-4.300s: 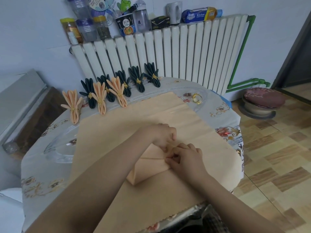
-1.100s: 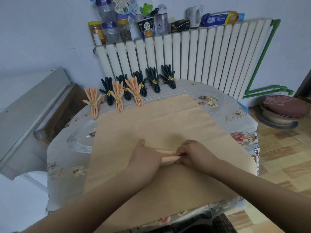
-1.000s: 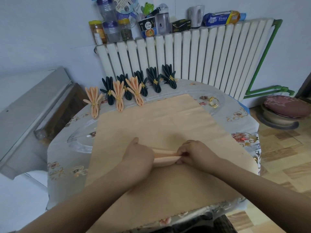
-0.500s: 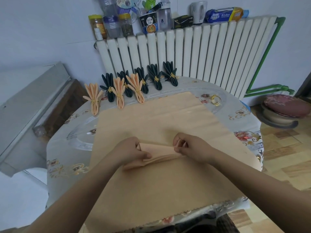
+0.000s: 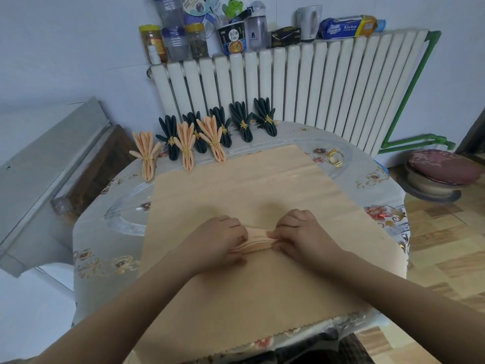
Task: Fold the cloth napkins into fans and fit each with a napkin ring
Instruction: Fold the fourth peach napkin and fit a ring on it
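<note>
Both ends of the pleated peach napkin [image 5: 258, 241] lie hidden under the hands. Beyond it, the bottles [image 5: 173, 24] on the radiator [image 5: 288, 82] are cut off by the top edge.

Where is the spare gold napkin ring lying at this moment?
In the head view the gold napkin ring lies on the table's far right part, just past the big peach cloth's far right corner and right of the dark fans.

Two bare forearms reach in from the lower edge, sleeveless to the frame's limit, the left hand [image 5: 220, 240] and right hand [image 5: 301, 235] without rings, watches or gloves.
</note>
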{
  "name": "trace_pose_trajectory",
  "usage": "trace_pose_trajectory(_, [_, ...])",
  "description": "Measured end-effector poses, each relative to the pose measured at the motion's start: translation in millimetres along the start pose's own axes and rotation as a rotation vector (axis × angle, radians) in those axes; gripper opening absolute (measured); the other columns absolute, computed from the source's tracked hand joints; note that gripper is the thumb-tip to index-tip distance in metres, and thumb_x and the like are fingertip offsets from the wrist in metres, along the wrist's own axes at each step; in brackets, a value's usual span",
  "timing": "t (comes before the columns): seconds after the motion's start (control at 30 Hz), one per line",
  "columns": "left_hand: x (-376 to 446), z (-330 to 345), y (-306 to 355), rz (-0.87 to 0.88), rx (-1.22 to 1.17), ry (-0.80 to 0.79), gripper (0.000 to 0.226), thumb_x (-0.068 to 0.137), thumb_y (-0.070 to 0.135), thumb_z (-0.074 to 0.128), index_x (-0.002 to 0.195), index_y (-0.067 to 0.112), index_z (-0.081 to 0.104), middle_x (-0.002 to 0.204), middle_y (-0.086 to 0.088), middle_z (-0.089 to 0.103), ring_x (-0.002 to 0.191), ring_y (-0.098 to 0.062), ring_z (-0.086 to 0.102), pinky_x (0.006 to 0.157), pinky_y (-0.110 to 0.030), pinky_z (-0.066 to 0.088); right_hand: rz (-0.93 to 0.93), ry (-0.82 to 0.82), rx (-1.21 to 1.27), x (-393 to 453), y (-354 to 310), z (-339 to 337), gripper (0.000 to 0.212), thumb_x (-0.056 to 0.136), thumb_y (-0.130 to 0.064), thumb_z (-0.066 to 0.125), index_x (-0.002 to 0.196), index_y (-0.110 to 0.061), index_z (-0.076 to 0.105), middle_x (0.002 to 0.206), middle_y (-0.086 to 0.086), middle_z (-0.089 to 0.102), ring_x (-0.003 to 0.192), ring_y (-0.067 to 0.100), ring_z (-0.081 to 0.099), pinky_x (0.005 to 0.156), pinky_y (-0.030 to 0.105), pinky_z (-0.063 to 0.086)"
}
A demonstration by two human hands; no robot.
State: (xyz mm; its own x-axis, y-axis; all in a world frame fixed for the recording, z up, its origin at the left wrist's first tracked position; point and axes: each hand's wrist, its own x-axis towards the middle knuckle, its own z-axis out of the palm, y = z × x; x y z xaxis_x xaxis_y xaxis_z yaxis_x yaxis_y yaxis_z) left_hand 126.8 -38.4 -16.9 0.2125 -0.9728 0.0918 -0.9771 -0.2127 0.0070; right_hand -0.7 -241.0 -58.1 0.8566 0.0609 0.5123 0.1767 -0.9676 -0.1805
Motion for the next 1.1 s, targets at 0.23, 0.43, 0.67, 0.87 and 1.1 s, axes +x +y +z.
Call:
trace_pose_trajectory(0.23, [9.0, -8.9, 19.1, -0.091, 0.171, -0.104, 0.028, 0.088, 0.028, 0.051, 0.112, 0.016, 0.056, 0.114, -0.004, 0.056, 0.106, -0.025, 0.051, 0.082, -0.033, 0.039, -0.137, 0.057, -0.177, 10.6, -6.3, 4.3, 0.023, 0.078, -0.026, 0.051, 0.067, -0.014, 0.066, 0.060, 0.001, 0.056, 0.062, 0.023, 0.055, 0.065, 0.027, 0.033])
trace_pose_trajectory(0.43, [22.9, -8.3, 28.0, -0.104, 0.307, -0.199, 0.028, 0.093, 0.019, 0.043, 0.115, 0.008, 0.054, 0.117, -0.012, 0.055, 0.108, -0.032, 0.051, 0.083, -0.039, 0.040, -0.082, -0.004, -0.195, 19.2, -8.3, 5.8, 0.023, 0.073, -0.026, 0.047, 0.062, -0.013, 0.062, 0.058, 0.002, 0.056, 0.058, 0.023, 0.055, 0.063, 0.027, 0.033])
trace_pose_trajectory(0.67, [41.3, -22.8, 3.4, -0.150, 0.263, -0.163, 0.028, 0.091, 0.020, 0.045, 0.115, 0.013, 0.059, 0.111, -0.005, 0.058, 0.104, -0.025, 0.054, 0.084, -0.034, 0.041, -0.004, -0.005, -0.203, 12.1, 3.2, 3.5, 0.034, 0.079, -0.045, 0.045, 0.078, -0.024, 0.071, 0.066, -0.008, 0.060, 0.066, 0.016, 0.057, 0.064, 0.023, 0.033])
trace_pose_trajectory(0.87, [41.4, 8.2, -9.0, 0.074, 0.427, 0.088, 0.040, 0.081, 0.028, 0.035, 0.099, 0.013, 0.067, 0.081, -0.003, 0.061, 0.069, -0.021, 0.057, 0.065, -0.031, 0.043, -0.003, 0.062, -0.334, 20.3, 8.3, 13.3, 0.035, 0.081, -0.037, 0.042, 0.063, -0.022, 0.068, 0.055, -0.005, 0.055, 0.057, 0.018, 0.054, 0.057, 0.027, 0.036])
trace_pose_trajectory(1.1, [38.7, 25.7, -24.1, 0.210, 0.556, 0.250, 0.048, 0.090, 0.042, 0.035, 0.119, 0.008, 0.053, 0.088, -0.005, 0.061, 0.074, -0.023, 0.054, 0.069, -0.035, 0.035, -0.097, 0.127, -0.397, 16.7, 11.3, 21.4, 0.038, 0.082, -0.040, 0.046, 0.070, -0.014, 0.070, 0.057, 0.001, 0.055, 0.056, 0.022, 0.053, 0.058, 0.030, 0.035])
